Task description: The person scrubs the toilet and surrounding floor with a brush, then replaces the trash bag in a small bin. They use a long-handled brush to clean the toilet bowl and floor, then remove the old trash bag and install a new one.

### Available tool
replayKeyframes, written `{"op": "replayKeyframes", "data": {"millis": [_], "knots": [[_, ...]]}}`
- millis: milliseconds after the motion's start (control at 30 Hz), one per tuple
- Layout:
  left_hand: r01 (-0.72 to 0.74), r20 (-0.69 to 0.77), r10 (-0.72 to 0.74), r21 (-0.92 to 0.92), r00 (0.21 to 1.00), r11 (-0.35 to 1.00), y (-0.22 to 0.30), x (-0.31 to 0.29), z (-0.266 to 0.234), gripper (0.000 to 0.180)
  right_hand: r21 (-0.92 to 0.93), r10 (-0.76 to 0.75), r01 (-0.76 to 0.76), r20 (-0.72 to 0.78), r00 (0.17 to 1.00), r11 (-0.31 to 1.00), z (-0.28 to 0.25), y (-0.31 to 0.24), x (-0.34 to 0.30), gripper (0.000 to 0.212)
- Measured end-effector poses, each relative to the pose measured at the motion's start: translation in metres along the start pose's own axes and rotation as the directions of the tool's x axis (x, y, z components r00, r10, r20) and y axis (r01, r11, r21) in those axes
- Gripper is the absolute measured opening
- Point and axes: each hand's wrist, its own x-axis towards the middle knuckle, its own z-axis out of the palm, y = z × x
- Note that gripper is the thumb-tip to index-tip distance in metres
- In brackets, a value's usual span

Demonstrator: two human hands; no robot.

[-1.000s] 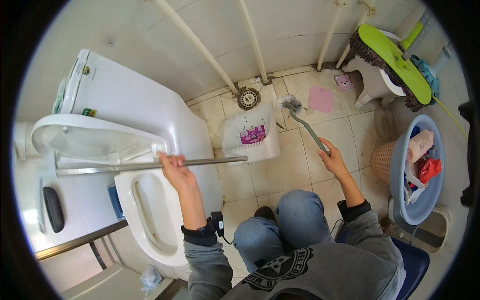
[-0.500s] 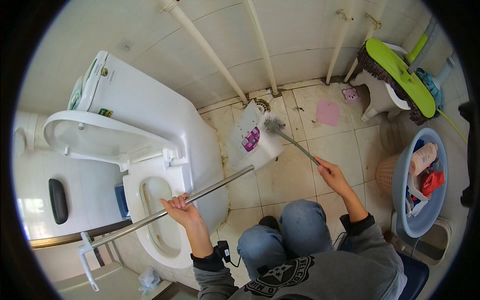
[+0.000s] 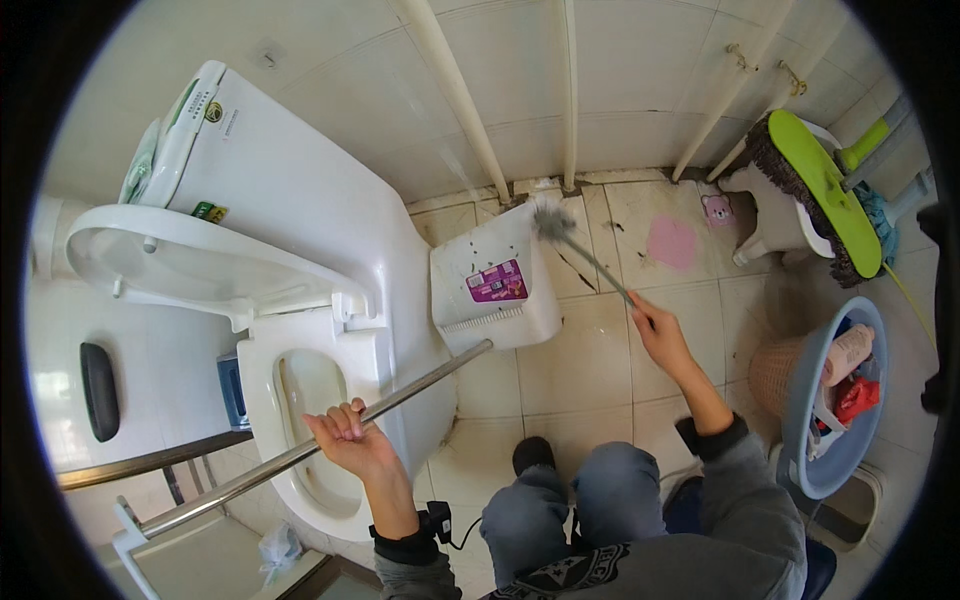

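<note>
Two hands are busy over the pale, glossy tiled floor (image 3: 590,350), each with its own tool. Left hand (image 3: 352,440): its grip is wrapped round a shiny round metal pole (image 3: 425,381), which slants across the glossy white ceramic toilet (image 3: 330,220). Right hand (image 3: 662,335): its grip is clamped on the tail end of a slim grey-green brush (image 3: 597,264), topped with a bushy ball of soft-looking grey bristles. And where's that fluffy head? Right at the far right corner of a white plastic dustpan (image 3: 538,305), scoop-shaped, with a purple label and a row of comb-like teeth. Touching the rim or just above it, I cannot tell. The pan lies near the floor's wall-side edge, just beside the toilet, its smooth face speckled dark; the pole's end meets its rear edge, though whether they join is unclear. The step in hand looks, to my eye, like brush work at the pan's edge. The next move, I'd judge, calls for a steady pan and a light wrist, so loose fluff lands inside.
</note>
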Motion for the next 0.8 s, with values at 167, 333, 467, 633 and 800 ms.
{"op": "replayKeyframes", "data": {"millis": [167,333,467,633,800], "knots": [[-0.034,0.112,0.029,0.045,0.993,0.998,0.019,-0.002,0.034,0.051,0.077,0.164,-0.163,-0.016,0.986,0.984,-0.005,-0.021,0.054,0.036],[-0.102,0.316,0.063,0.106,0.947,0.989,0.038,-0.017,0.074,0.052,0.032,0.167,-0.166,-0.017,0.986,0.986,-0.056,-0.083,-0.027,0.039],[-0.102,0.361,0.042,0.15,0.932,0.983,0.062,-0.038,0.117,0.051,-0.221,-0.07,0.112,0.189,0.979,0.969,-0.045,-0.137,-0.058,0.037],[-0.094,0.451,0.008,0.168,0.892,0.981,0.118,-0.056,0.171,0.049,-0.541,0.048,0.048,0.161,0.986,0.84,-0.033,-0.203,-0.007,0.034],[-0.046,0.448,-0.034,0.166,0.893,0.985,0.174,-0.066,0.222,0.05,-0.568,0.083,-0.032,0.064,0.994,0.822,-0.069,-0.272,-0.025,0.035]]}}
